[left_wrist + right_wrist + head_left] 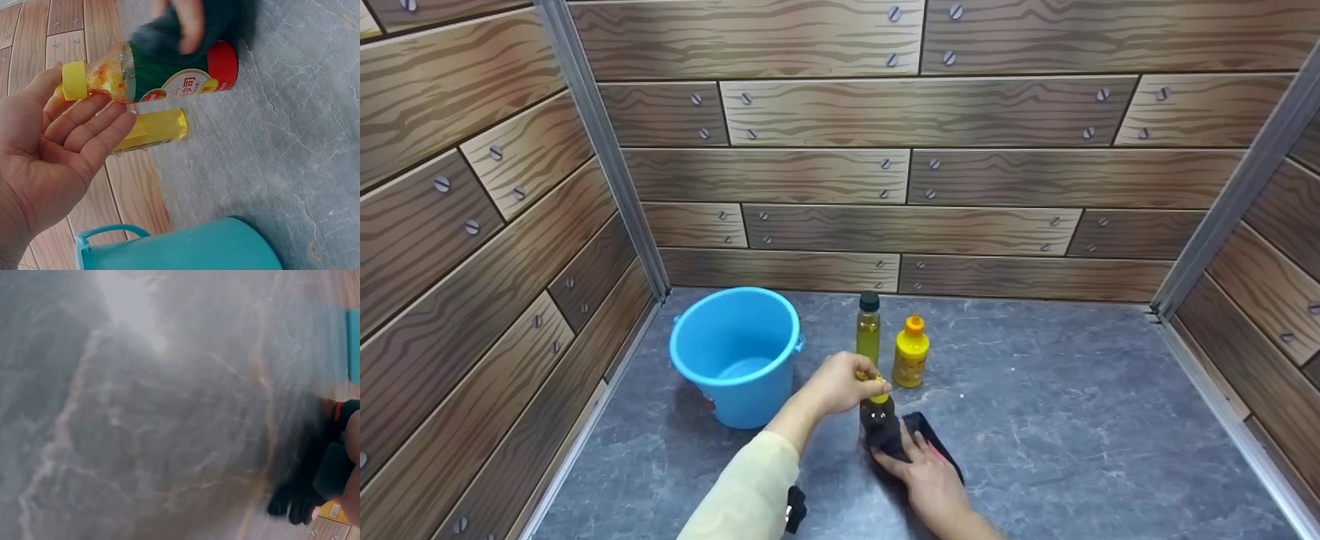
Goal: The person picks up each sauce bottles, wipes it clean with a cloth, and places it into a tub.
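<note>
Yellow plastic, the cap (75, 81) of a labelled bottle (169, 76) smeared orange inside, sits pinched in the left grip (846, 384); the right grip (928, 476) clasps a dark cloth (221, 19) against the bottle's side. Just beyond the grips stand a tall bottle of yellow-green liquid (868, 335) and a yellow squeeze bottle (911, 358); to their left, an open blue bucket (754, 401). Grey marbled worktop (1110, 405), plank-patterned walls (930, 112).

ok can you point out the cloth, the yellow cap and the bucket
Cloth (219, 25): left wrist view, on the dark fabric beside the fingers.
Yellow cap (74, 80): left wrist view, on its ridged side.
Bucket (754, 401): head view, on its outer wall.
</note>
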Demonstrator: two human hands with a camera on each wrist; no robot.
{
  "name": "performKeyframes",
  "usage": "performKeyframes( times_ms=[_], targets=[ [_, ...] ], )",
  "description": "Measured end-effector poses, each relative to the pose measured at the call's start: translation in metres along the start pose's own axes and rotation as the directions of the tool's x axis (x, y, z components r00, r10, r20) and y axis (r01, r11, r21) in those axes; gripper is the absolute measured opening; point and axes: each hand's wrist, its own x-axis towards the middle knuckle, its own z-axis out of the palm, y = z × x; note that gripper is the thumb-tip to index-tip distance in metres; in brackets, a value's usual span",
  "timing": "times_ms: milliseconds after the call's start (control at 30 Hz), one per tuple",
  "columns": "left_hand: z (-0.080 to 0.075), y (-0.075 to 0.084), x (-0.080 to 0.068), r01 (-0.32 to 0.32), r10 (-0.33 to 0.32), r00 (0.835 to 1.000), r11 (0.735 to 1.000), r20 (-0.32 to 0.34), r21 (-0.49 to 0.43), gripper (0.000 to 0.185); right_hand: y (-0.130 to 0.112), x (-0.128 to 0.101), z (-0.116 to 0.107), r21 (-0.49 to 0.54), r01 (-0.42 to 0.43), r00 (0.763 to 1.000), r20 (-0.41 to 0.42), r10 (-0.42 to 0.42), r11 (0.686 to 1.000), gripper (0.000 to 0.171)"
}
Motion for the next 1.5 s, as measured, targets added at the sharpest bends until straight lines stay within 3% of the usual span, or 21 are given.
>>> performKeyframes(
  times_ms=[167, 400, 933, 1067, 1267, 1500],
  targets=[
    [0.001, 0.001, 0.0, -0.008, 0.008, 1.0, 1.0, -0.006, 0.002, 0.018, 0.0, 0.001, -0.003, -0.02, -0.029, 0.995, 0.094, 0.031, 0.999, 0.065],
    [0.0, 0.001, 0.0, 0.01, -0.01, 1.0, 1.0, -0.003, -0.009, 0.018, -0.005, 0.003, -0.006, -0.102, -0.034, 0.99, 0.131, 0.048, 0.994, 0.059],
    [0.002, 0.0, -0.001, 0.017, -0.017, 1.0, 1.0, -0.007, -0.011, 0.019, -0.007, 0.007, -0.012, -0.162, -0.074, 0.973, 0.207, 0.107, 0.984, 0.049],
    [0.001, 0.0, -0.001, 0.024, -0.024, 1.0, 1.0, -0.005, -0.017, 0.019, -0.006, 0.01, -0.014, -0.15, -0.109, 0.958, 0.249, 0.144, 0.983, 0.047],
    [0.001, 0.001, -0.002, 0.036, -0.036, 0.999, 0.999, 0.006, -0.029, 0.018, -0.006, 0.015, -0.015, -0.12, -0.189, 0.914, 0.342, 0.22, 0.975, 0.051],
    [0.0, 0.001, -0.001, 0.022, -0.022, 1.0, 1.0, 0.006, -0.019, 0.018, -0.006, 0.013, -0.016, -0.129, -0.167, 0.933, 0.299, 0.199, 0.977, 0.045]
  ],
)
